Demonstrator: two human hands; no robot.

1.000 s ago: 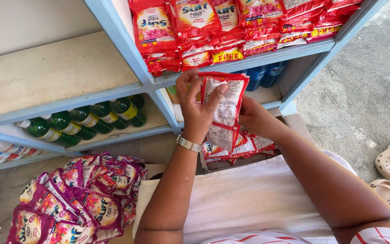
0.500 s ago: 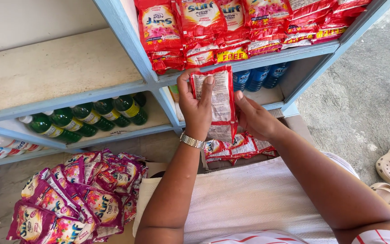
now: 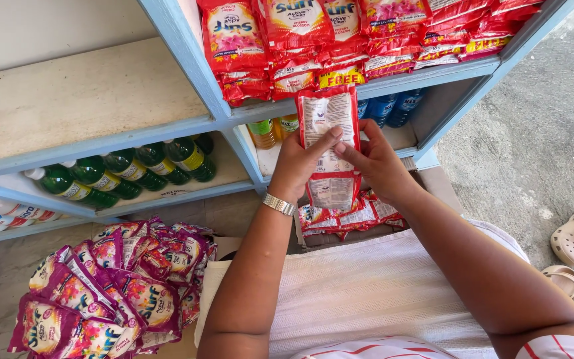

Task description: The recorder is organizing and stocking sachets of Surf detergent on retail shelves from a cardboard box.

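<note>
Sachet strip [image 3: 330, 149] higher than before, upright.

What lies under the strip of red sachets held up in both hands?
Under the sachet strip, held by left hand and right hand, lies a pile of red sachets. The strip and hands cover the pile's middle.

I see my left hand [image 3: 298, 169] and right hand [image 3: 375, 163] pinching a red sachet strip [image 3: 329, 143] upright; red packets [image 3: 340, 40] fill the blue shelf [image 3: 426, 73] above.
</note>
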